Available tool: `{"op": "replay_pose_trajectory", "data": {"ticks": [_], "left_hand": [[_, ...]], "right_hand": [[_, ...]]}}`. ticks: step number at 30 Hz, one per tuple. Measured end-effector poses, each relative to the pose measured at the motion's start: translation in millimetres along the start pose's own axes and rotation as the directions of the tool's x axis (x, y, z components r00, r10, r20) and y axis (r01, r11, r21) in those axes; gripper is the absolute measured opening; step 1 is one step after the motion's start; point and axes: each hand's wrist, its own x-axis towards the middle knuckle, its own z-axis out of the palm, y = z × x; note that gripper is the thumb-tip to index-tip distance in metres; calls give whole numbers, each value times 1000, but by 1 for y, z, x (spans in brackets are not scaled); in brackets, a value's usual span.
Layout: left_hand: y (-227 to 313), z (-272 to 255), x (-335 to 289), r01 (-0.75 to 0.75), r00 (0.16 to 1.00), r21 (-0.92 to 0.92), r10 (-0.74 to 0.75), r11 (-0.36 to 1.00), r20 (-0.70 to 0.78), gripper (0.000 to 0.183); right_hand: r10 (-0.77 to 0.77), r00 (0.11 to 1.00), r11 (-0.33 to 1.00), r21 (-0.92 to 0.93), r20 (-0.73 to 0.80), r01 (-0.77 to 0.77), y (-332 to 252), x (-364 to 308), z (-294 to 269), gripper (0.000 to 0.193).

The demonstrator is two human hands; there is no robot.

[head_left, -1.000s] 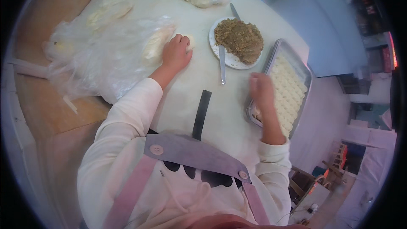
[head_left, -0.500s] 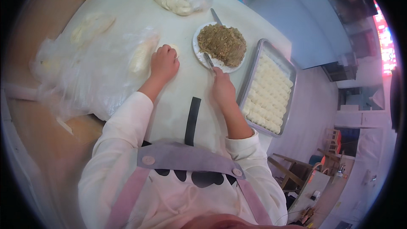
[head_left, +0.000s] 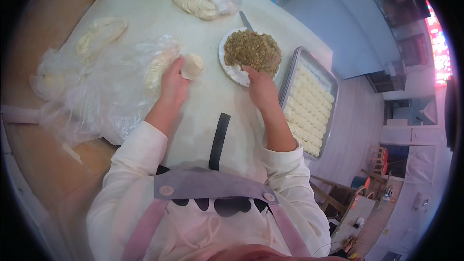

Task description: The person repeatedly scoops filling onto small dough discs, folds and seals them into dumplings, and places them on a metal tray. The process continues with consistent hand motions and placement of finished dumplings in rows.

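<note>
My left hand (head_left: pixel 174 85) holds a round, flat dough wrapper (head_left: pixel 192 67) above the table, beside a stack of wrappers (head_left: pixel 158 70) that lies partly under clear plastic. At the near edge of a mound of brown minced filling (head_left: pixel 253 50), my right hand (head_left: pixel 263 91) is closed round the handle of a flat metal spatula. The tool's blade is hidden by the hand and the filling. A white plate (head_left: pixel 236 75) carries the filling, and a second metal utensil (head_left: pixel 246 21) sticks out from its far side.
A metal tray (head_left: pixel 335 87) with rows of pale dumplings (head_left: pixel 309 104) stands right of the plate. Another plastic bag of wrappers (head_left: pixel 200 4) lies at the back. Crumpled plastic (head_left: pixel 96 92) spreads over the left side. A black strap (head_left: pixel 220 140) lies near my apron.
My left hand has lifted a wrapper from the table and turned to hold it up. My right hand has pushed the spatula into the filling.
</note>
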Motion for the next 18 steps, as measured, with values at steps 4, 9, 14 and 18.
{"op": "replay_pose_trajectory", "data": {"ticks": [4,9,14,18], "left_hand": [[-26,27,0,344,936,-80,-348,936,-46,31],[-48,2,24,516,857,13,-516,857,-1,34],[-66,21,32,405,914,161,-402,900,-52,36],[-69,41,36,423,906,88,-421,902,-49,37]], "right_hand": [[-30,1000,999,-13,8,30,10,7,15,34],[-40,998,999,38,39,38,23,-12,7,35],[73,997,977,205,-37,-64,24,-26,17,34],[112,994,915,392,-16,-97,24,-35,29,36]]}}
